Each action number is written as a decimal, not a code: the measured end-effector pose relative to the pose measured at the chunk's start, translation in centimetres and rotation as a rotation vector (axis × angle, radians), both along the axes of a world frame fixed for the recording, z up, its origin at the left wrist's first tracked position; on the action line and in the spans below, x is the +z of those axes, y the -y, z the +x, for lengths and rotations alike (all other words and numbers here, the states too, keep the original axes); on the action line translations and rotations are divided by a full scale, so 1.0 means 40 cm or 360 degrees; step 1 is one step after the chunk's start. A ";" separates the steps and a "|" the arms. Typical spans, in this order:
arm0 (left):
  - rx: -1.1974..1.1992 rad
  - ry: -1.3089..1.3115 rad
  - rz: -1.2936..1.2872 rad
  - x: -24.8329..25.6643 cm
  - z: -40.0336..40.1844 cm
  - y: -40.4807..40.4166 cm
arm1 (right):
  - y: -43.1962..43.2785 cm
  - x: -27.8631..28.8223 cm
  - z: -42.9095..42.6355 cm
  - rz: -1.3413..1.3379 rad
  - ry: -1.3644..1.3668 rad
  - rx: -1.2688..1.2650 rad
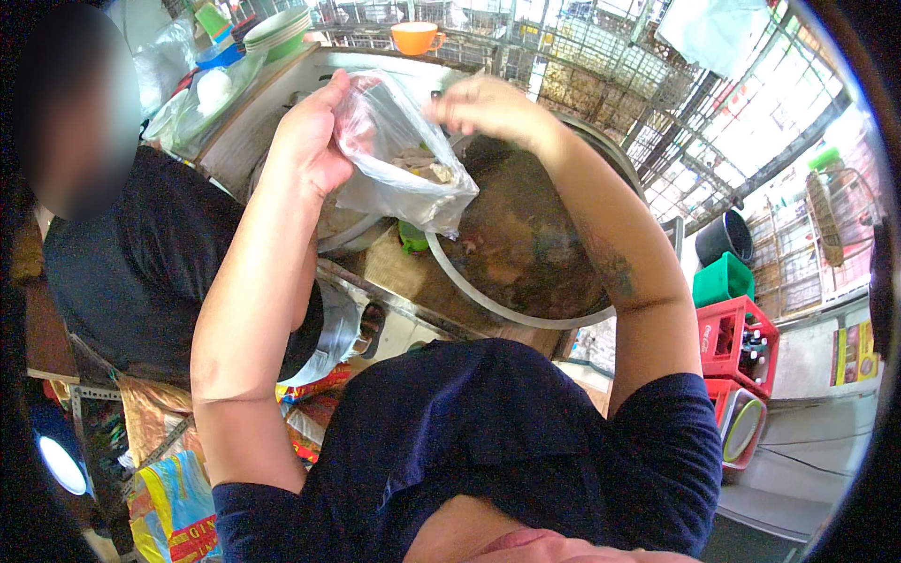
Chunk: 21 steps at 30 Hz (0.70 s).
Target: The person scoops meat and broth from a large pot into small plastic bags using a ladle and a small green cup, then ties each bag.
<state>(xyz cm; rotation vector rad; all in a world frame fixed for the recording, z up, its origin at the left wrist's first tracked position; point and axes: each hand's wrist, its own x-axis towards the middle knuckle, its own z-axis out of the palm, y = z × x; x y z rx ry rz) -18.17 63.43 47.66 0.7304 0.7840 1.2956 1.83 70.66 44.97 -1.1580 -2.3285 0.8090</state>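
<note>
My left hand grips the side of a clear plastic bag, its fingers showing through the film. Pale, light-brown pieces of what looks like food lie inside the bag. Close to the bag's right edge is my right hand, blurred, with fingers bent; whether it pinches anything cannot be made out. Below both hands stands a large round metal pot with brown liquid and lumps in it. A green object sits beside the pot's left rim, under the bag.
A person in a black shirt is close at the left. An orange cup stands on the far ledge, before a wire grille. Stacked green bowls are at the upper left. Red crates with bottles stand at the right.
</note>
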 end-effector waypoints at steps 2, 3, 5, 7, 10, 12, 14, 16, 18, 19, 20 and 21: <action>-0.0156 0.0051 0.0073 -0.011 -0.009 -0.012 | 0.036 -0.015 0.005 0.0076 0.0272 0.0258; -0.0295 0.0070 0.0132 -0.006 -0.013 -0.019 | 0.046 -0.019 0.006 0.0122 0.0200 0.0256; -0.0219 -0.0068 0.0196 -0.006 -0.009 -0.023 | 0.045 0.010 0.035 0.0438 0.0314 0.0044; 0.0195 -0.0380 0.0194 0.036 0.055 0.008 | 0.044 0.054 0.097 -0.0050 -0.0064 -0.0143; 0.0124 -0.0762 0.0571 0.043 0.033 -0.002 | 0.049 0.067 0.137 0.0099 0.0168 -0.0255; -0.0040 -0.1121 0.0737 0.056 0.014 -0.003 | 0.070 0.074 0.146 0.0427 0.0378 -0.0328; -0.0177 -0.1568 0.0867 0.065 0.012 0.005 | 0.066 0.078 0.152 0.0353 0.0173 -0.0384; -0.0288 -0.2107 0.0961 0.111 0.037 0.049 | 0.069 0.093 0.156 0.0202 0.0113 -0.0387; -0.0379 -0.2545 0.1167 0.111 0.047 0.053 | 0.076 0.096 0.151 0.0014 -0.0085 -0.0347; -0.0419 -0.2763 0.1270 0.115 0.053 0.060 | 0.079 0.098 0.151 -0.0076 -0.0182 -0.0322; -0.0469 -0.2930 0.1133 0.120 0.061 0.067 | 0.083 0.092 0.154 -0.0179 -0.0329 -0.0301; -0.0392 -0.2972 0.1076 0.123 0.067 0.072 | 0.087 0.081 0.154 -0.0278 -0.0469 -0.0270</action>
